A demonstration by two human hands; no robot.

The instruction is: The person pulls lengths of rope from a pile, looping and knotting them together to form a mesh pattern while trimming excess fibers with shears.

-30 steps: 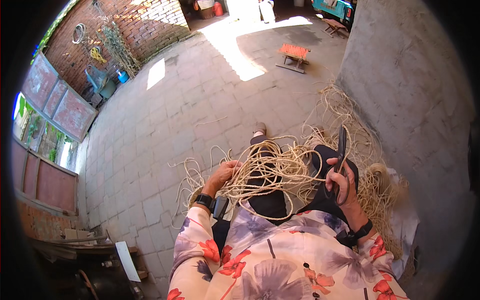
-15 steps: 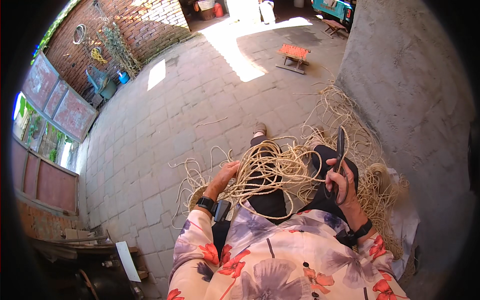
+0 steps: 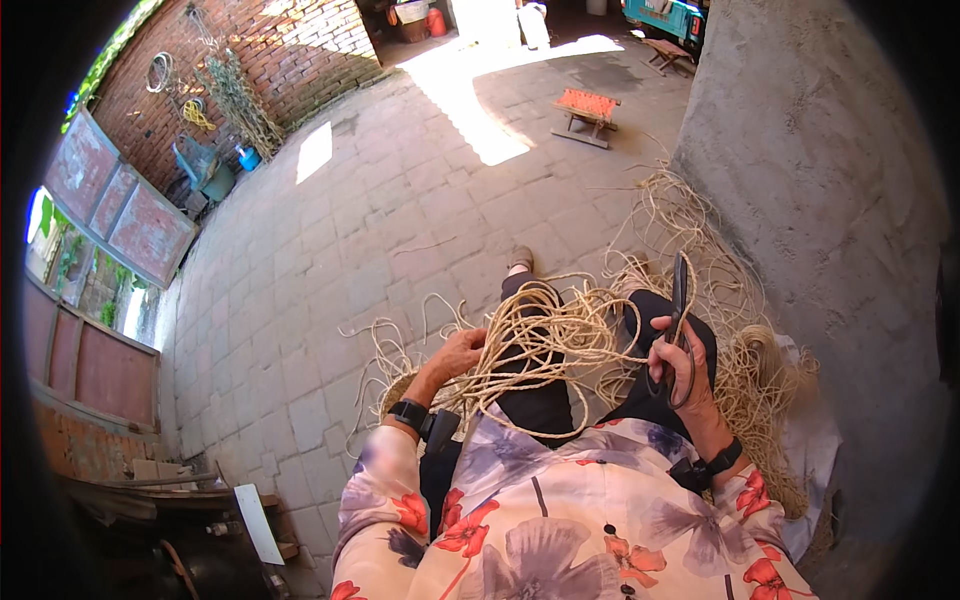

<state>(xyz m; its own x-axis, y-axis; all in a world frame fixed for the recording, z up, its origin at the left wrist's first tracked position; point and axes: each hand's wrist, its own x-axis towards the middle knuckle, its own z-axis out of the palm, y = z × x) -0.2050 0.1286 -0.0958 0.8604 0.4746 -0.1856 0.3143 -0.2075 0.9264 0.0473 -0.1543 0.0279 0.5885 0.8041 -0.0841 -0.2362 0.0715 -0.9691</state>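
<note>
A loose tangle of tan rope (image 3: 540, 335) lies across my lap and dark trousers, its loops spreading over both thighs. At the tangle's left edge, my left hand (image 3: 460, 354) grips some of the strands; its fingertips are partly hidden among them. My right hand (image 3: 684, 362) is closed round the handles of dark scissors (image 3: 681, 290), with the blades pointing up and away from me. A strand of rope runs close to that hand. Loose rope ends hang past my left knee.
More rope (image 3: 755, 370) is heaped on the floor to my right, beside a grey wall (image 3: 820, 180). A small folding stool (image 3: 588, 108) with an orange seat stands ahead on the paving. Boards and a dark round object (image 3: 190, 560) are at the lower left.
My left hand has shifted slightly toward the right and nearer to me along the rope's edge, its wrist turning. The right hand and scissors have barely moved.
</note>
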